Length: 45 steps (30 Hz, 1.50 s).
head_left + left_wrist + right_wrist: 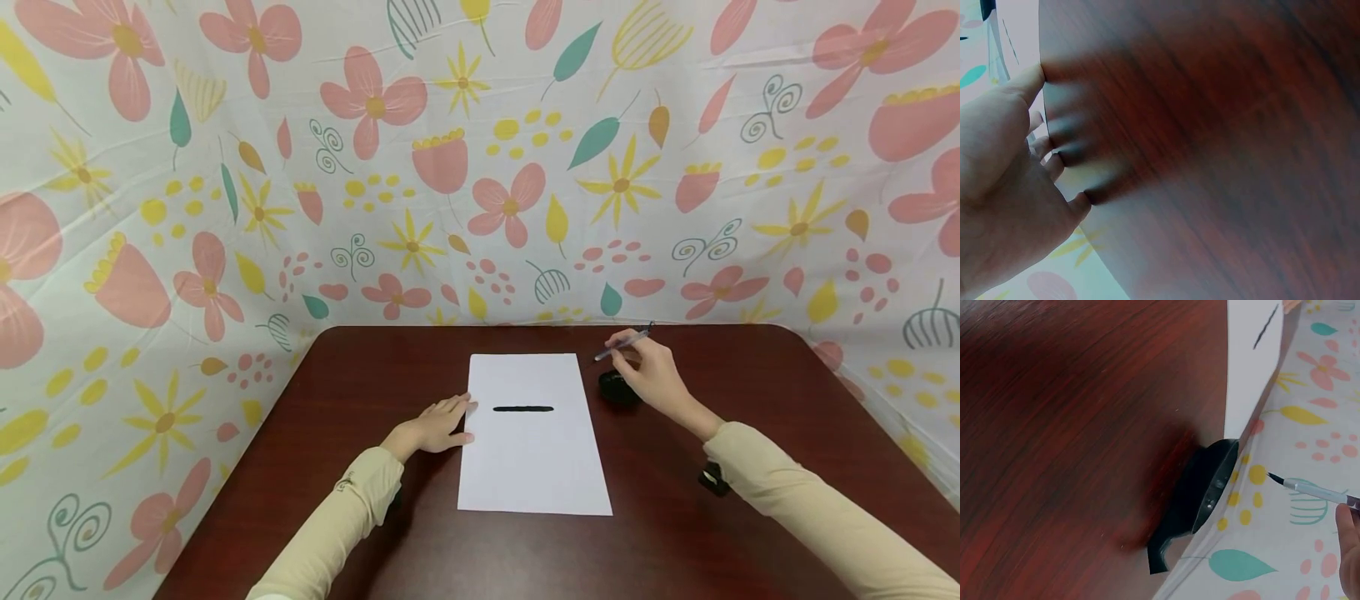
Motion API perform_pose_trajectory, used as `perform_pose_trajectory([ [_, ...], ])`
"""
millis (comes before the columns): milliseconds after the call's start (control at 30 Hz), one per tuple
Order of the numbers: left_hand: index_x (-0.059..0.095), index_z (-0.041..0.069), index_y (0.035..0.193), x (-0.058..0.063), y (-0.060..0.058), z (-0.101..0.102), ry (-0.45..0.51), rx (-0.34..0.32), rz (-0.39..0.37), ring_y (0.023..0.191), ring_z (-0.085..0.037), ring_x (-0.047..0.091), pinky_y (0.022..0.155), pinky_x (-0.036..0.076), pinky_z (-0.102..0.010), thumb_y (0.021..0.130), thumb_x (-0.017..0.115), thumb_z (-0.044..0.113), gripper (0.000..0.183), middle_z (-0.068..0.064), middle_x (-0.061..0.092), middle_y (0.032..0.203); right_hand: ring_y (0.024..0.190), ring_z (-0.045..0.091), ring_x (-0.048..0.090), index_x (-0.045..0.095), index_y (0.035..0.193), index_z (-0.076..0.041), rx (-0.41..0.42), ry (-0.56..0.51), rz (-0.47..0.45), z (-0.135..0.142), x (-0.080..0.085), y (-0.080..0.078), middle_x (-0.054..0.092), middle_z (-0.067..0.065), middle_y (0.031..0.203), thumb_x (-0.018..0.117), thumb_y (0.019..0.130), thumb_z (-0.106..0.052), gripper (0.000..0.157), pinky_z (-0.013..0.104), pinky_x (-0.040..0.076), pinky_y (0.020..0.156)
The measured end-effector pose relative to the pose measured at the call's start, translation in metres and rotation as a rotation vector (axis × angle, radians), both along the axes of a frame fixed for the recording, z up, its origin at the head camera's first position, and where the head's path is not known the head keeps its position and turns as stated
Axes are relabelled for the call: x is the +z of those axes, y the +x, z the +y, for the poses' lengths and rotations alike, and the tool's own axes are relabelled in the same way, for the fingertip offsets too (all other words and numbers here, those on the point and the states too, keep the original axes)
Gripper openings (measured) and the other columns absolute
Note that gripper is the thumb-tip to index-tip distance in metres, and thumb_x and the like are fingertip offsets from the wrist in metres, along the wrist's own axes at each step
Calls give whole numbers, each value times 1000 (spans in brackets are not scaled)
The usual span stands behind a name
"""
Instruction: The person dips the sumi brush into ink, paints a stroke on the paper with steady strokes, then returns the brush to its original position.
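Note:
A sheet of white paper [528,475] lies on the table with one thick black horizontal stroke [522,408] across it. At the sheet's left edge rests my left hand [435,425], fingers spread and their tips on the paper; in the left wrist view the thumb and fingertips touch down at the table. To the right of the paper, my right hand [651,373] pinches an ink brush [1313,490] by its pale handle, the dark tip pointing left. Below this hand sits a black ink dish [1210,490], partly hidden by the hand in the head view.
The dark red-brown wooden table [375,533] has rounded far corners. A white cloth [480,208] printed with flowers hangs behind it and along both sides. Black wrist cameras [712,478] sit under the sleeves.

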<state>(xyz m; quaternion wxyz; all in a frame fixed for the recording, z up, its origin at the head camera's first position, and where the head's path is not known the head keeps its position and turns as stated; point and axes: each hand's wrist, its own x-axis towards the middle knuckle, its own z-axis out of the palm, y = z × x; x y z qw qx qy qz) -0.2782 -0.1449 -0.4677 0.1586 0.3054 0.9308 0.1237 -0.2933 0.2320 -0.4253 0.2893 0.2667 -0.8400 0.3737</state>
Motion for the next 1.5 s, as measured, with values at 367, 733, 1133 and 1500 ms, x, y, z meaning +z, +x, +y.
perform_pose_trajectory([
  [367, 18, 9, 146, -2, -2, 0, -15, -2, -24, 142, -30, 11, 111, 15, -55, 96, 43, 36, 61, -13, 10, 154, 92, 15, 58, 61, 100, -5, 45, 273, 169, 10, -4, 6, 60, 6, 103, 68, 74, 7, 30, 7, 43, 77],
  [733, 17, 11, 146, -3, -6, -1, -22, 4, -18, 142, -30, 11, 111, 14, -55, 96, 43, 38, 62, -12, 9, 154, 99, 23, 58, 63, 94, -4, 82, 453, 308, 26, -13, 2, 59, 13, 104, 63, 78, 2, 16, 30, 50, 72],
  [1133, 17, 13, 146, -7, -7, -1, -29, 13, -20, 142, -28, 11, 111, 14, -53, 95, 43, 40, 62, -9, 8, 155, 94, 26, 58, 65, 89, -2, 123, 536, 407, 38, -26, 2, 60, 16, 101, 30, 95, -15, 38, 31, 50, 64],
  [1500, 19, 10, 145, 2, -3, 1, -30, 5, -31, 142, -31, 12, 111, 15, -55, 96, 44, 35, 60, -13, 10, 154, 94, 24, 58, 65, 87, -3, 154, 574, 419, 46, -32, 1, 60, 14, 101, 26, 97, -17, 43, 30, 50, 67],
])
